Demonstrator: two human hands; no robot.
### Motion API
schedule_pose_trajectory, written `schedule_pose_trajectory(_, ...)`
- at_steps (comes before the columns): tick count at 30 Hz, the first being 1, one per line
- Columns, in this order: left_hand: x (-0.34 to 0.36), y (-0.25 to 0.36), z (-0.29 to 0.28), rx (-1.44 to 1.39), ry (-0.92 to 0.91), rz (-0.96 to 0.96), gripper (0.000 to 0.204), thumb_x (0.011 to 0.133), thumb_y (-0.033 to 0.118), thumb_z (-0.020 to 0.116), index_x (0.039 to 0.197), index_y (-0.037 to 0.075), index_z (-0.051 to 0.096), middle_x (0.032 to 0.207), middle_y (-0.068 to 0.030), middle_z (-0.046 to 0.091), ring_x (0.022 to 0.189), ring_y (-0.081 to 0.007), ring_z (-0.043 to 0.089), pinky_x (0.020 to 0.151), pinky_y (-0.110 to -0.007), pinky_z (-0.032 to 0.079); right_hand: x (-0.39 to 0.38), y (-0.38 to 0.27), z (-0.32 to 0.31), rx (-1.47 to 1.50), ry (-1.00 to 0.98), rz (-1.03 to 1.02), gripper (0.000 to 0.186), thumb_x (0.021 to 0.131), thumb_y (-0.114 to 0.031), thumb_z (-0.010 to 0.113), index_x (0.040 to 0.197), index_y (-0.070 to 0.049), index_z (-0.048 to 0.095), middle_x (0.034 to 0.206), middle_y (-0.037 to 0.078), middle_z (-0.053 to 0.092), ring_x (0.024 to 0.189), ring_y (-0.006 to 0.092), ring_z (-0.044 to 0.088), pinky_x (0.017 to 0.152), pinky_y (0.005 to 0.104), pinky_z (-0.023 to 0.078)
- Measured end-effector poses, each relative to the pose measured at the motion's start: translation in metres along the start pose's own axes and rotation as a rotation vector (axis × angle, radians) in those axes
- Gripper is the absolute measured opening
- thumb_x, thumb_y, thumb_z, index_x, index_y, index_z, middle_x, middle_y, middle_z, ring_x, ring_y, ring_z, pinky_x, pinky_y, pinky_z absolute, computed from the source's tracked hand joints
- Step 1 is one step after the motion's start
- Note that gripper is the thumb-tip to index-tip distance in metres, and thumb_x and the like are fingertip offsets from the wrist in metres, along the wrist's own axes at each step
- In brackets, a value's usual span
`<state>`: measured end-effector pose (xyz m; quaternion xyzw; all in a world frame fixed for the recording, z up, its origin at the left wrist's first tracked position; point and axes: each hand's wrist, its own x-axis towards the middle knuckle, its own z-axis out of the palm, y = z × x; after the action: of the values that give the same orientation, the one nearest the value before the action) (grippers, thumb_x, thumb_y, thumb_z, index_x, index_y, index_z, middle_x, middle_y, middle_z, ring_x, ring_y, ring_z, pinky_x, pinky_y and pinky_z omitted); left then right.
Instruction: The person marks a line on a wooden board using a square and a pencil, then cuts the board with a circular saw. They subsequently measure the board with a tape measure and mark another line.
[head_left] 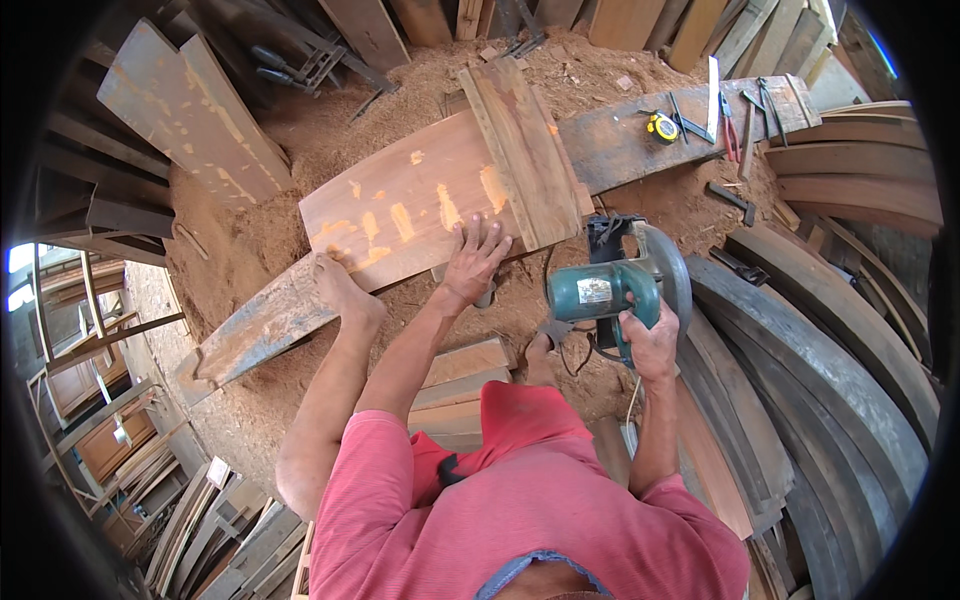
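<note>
My left hand (474, 266) lies with fingers spread on a reddish wooden board (390, 178) marked with patches of orange filler. Across the board's right end rests a shorter brown wooden piece (512, 150). In my right hand (650, 340) is a green circular saw (583, 292), gripped by its rear handle. The saw is just right of the board's end, and its grey guard (668, 275) faces away to the right. My bare left foot (345, 292) presses on the board's near left corner. The saw's blade is hidden.
A worn plank (622, 130) runs beneath the board. On its right part lie a yellow tape measure (662, 127), red-handled pliers (731, 138) and a square (695, 128). A hammer (731, 202) lies on the sawdust. Curved timbers (800, 340) are stacked at right; clamps (300, 65) stand far left.
</note>
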<state>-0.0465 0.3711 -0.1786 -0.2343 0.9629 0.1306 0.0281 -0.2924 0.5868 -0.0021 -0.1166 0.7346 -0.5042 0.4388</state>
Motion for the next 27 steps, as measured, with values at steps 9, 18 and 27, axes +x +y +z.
schedule_pose_trajectory(9, 0.003, 0.001, -0.002, 0.008, -0.005, -0.003, 0.062, 0.086, 0.015, 0.069, 0.146, 0.014, 0.053, 0.159, -0.0163, 0.042, 0.148, -0.0502, 0.029, 0.118, -0.072, 0.021, 0.001, -0.002, 0.001, 0.022, -0.002, -0.014, 0.029, 0.083, -0.006, 0.071, 0.110, 0.003, 0.063, 0.078, 0.000, 0.060, 0.062, 0.0069, 0.053, 0.056, 0.0242, 0.043)
schedule_pose_trajectory(18, 0.003, 0.002, -0.002, 0.002, -0.007, 0.006, 0.062, 0.086, 0.014, 0.069, 0.145, 0.012, 0.053, 0.156, -0.0179, 0.044, 0.147, -0.0502, 0.030, 0.116, -0.072, 0.023, 0.005, -0.002, 0.005, -0.016, -0.003, -0.018, 0.032, 0.082, -0.009, 0.072, 0.110, 0.003, 0.064, 0.078, 0.000, 0.060, 0.063, 0.0068, 0.053, 0.057, 0.0242, 0.043)
schedule_pose_trajectory(27, 0.002, 0.003, -0.001, 0.001, 0.051, 0.011, 0.065, 0.085, 0.011, 0.071, 0.146, 0.012, 0.051, 0.153, -0.0188, 0.044, 0.146, -0.0499, 0.032, 0.113, -0.073, 0.027, 0.008, -0.007, 0.010, -0.025, -0.016, -0.026, 0.032, 0.082, -0.009, 0.072, 0.111, 0.003, 0.064, 0.078, -0.001, 0.059, 0.062, 0.0058, 0.052, 0.056, 0.0239, 0.042)
